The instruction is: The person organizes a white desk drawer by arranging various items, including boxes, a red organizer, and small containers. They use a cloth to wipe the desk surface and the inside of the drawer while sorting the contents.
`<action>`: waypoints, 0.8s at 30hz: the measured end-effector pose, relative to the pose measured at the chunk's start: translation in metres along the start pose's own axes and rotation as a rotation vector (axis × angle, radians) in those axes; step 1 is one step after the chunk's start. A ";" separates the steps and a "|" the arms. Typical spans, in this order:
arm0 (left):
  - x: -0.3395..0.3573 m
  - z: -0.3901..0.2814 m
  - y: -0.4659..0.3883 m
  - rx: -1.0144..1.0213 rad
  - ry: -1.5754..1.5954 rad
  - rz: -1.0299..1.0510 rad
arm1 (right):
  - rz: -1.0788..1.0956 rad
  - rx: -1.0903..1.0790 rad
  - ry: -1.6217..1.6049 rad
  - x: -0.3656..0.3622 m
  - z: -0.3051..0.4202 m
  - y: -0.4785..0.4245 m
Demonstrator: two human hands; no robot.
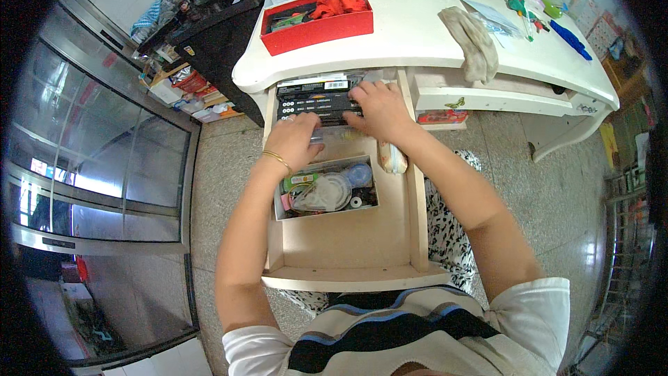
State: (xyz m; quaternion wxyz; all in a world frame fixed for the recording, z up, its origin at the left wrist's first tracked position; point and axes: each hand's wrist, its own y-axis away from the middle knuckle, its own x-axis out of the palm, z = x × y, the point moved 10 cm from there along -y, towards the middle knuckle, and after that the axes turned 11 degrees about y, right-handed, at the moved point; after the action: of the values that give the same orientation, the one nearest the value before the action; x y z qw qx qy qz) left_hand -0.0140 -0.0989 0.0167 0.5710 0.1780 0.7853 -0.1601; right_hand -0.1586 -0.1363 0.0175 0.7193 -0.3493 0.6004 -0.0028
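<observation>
Both hands reach into a pulled-out wooden drawer (344, 248) at the back. My left hand (295, 141) rests at the left end of several stacked black boxes (318, 107), its fingers bent; a clear item shows beside its fingertips, and whether it is gripped cannot be told. My right hand (378, 109) is at the right end of the same boxes, thumb and fingers apart against them. Nearer me, a white box (327, 214) holds a clear round case (331, 190), a blue-rimmed round item (359, 174) and a green pack (300, 181). A pale zipped pouch (392, 158) lies by the drawer's right wall.
On the white desk (407, 15) stands a red box (318, 28) with red cloth and small things. Light fabric (472, 44) hangs over the desk's front edge. Blue and green items lie at the right. A glass-paned metal door (104, 141) is at the left.
</observation>
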 end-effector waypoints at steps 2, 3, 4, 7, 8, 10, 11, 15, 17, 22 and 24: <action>-0.017 0.000 -0.002 0.024 0.032 -0.065 | -0.082 0.109 -0.110 -0.004 -0.015 -0.005; -0.024 0.000 -0.005 0.036 0.047 -0.097 | -0.162 0.137 -0.155 -0.009 -0.020 -0.005; -0.030 0.005 -0.007 0.032 0.051 -0.139 | -0.242 0.160 -0.201 -0.016 -0.024 -0.004; -0.038 0.004 -0.014 0.109 -0.112 -0.339 | -0.337 0.219 -0.232 -0.029 -0.031 -0.003; -0.040 -0.003 -0.013 0.156 -0.208 -0.443 | -0.334 0.240 -0.234 -0.034 -0.030 -0.002; -0.029 -0.010 -0.016 0.082 -0.188 -0.408 | -0.342 0.241 -0.239 -0.042 -0.030 0.000; -0.024 -0.016 -0.018 0.048 -0.178 -0.386 | -0.352 0.223 -0.247 -0.045 -0.028 0.001; 0.001 -0.012 -0.028 0.052 -0.188 -0.351 | -0.384 -0.033 -0.323 -0.044 -0.003 0.000; 0.000 -0.010 -0.030 0.044 -0.215 -0.388 | -0.231 -0.272 -0.295 -0.036 0.028 0.000; 0.013 -0.003 -0.033 -0.091 -0.200 -0.288 | 0.034 -0.513 -0.205 -0.015 0.065 0.027; -0.003 -0.018 -0.033 0.011 -0.245 -0.383 | 0.041 -0.559 -0.203 -0.012 0.069 0.043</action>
State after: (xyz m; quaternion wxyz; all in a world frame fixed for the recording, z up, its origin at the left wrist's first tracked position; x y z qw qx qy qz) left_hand -0.0432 -0.1201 0.0264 0.6203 0.0080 0.7286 -0.2903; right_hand -0.1196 -0.0647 0.0083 0.6515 -0.5201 0.5100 0.2121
